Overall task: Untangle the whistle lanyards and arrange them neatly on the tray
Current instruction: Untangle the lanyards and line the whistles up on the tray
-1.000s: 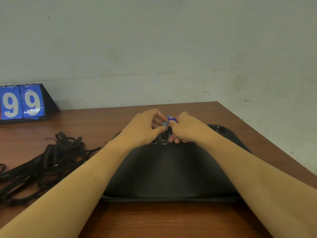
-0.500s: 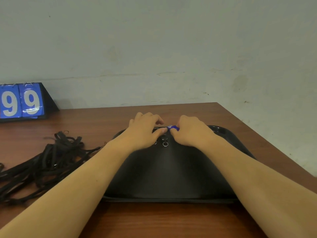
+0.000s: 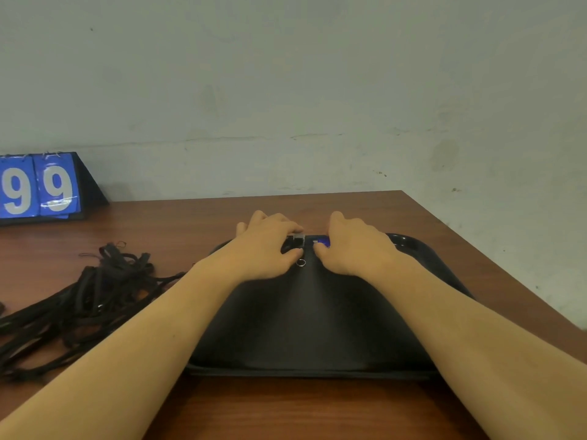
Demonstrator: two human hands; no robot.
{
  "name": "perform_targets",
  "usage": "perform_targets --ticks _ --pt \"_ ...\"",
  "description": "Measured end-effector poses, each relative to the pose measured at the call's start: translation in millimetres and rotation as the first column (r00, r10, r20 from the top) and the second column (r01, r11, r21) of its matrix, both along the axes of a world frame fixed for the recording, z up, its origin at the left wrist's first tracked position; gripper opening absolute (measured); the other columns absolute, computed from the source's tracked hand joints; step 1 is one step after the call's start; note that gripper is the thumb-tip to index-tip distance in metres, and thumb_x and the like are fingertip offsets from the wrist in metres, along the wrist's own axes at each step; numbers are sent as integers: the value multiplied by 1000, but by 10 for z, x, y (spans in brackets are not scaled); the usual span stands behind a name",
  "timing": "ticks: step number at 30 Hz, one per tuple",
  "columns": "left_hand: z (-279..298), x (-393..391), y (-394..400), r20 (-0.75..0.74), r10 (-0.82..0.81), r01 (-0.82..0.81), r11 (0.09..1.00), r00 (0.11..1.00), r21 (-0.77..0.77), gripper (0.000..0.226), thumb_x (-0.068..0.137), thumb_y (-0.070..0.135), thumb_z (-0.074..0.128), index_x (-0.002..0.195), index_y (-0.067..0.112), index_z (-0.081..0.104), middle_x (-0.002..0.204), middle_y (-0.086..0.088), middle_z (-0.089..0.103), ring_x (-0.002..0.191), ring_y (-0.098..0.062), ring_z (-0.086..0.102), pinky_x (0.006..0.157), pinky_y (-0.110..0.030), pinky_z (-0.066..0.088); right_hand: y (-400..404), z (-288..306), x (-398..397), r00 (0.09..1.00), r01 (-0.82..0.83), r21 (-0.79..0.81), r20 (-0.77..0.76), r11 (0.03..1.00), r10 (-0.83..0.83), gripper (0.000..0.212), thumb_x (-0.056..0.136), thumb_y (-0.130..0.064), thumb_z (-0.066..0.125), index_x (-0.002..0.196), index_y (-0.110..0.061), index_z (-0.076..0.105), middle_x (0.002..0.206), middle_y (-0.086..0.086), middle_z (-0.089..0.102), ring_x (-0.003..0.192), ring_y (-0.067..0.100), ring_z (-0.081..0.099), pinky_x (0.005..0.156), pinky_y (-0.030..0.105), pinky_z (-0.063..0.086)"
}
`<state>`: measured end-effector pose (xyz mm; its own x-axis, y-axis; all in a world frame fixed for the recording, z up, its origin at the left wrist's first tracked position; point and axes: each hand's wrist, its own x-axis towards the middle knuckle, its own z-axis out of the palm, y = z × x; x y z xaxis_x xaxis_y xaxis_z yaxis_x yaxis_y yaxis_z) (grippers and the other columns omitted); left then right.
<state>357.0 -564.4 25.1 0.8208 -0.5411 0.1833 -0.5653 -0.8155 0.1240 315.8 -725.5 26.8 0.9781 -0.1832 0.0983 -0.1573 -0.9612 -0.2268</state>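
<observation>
Black lanyard tangle (image 3: 85, 300) left of tray (image 3: 311, 350)

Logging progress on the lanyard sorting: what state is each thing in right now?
Left hand: on tray, fingers on a grey clip.
Right hand: on tray, touching blue whistle.
Tray: mostly bare.
Lanyard pile: tangled, on table.
Scoreboard: reads 99.

Black tray (image 3: 317, 328) at table's near-right edge. Blue whistle (image 3: 323, 241) + metal ring (image 3: 300, 262) at tray's far edge. Black lanyards (image 3: 79, 300) tangled, table's left.
</observation>
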Motion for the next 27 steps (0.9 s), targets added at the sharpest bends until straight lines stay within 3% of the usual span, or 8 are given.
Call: perform_targets --ticks 5,9,14,17,21,27 --pt "9 -20 -10 -2 0 0 1000 1000 3 49 100 42 55 147 35 43 148 10 48 134 -25 33 107 -49 31 -23 -25 18 999 -33 45 -25 998 34 51 93 -53 58 122 -15 38 101 8 60 90 26 65 81 46 58" --pt "23 -11 -1 -15 1 -1 1000 1000 9 49 100 41 55 148 35 43 148 7 47 135 -26 32 106 -50 31 -37 19 33 995 -89 130 -28 988 93 38 99 -40 54 124 -15 41 103 7 61 86 20 61 79 38 57" --pt "42 -18 -4 -23 6 -6 1000 1000 -8 48 101 38 54 148 34 43 150 5 46 139 -26 31 109 -52 28 -21 53 29 987 -143 153 -50 978 152 27 102 -30 51 126 -16 54 114 6 63 96 19 60 84 33 52" --pt "36 -19 -1 -23 3 -3 1000 1000 -13 46 101 38 54 146 34 44 148 5 47 137 -26 32 108 -51 29 -15 64 12 988 -145 171 -35 974 154 27 103 -30 49 125 -16 54 116 6 63 99 19 60 85 33 50" --pt "36 -29 -10 -19 6 -6 1000 1000 -4 45 102 38 54 146 32 45 147 5 47 137 -26 33 108 -52 29 0 57 -2 986 -158 148 -29 976 164 33 99 -44 55 115 -16 56 105 5 67 93 19 63 85 36 53" --pt "32 -21 -3 -24 0 -1 1000 1000 -17 42 102 37 54 143 32 48 144 4 50 134 -26 35 107 -51 30 -43 13 59 994 -103 141 -19 985 106 36 96 -38 60 126 -23 47 112 4 64 95 21 62 88 40 55"
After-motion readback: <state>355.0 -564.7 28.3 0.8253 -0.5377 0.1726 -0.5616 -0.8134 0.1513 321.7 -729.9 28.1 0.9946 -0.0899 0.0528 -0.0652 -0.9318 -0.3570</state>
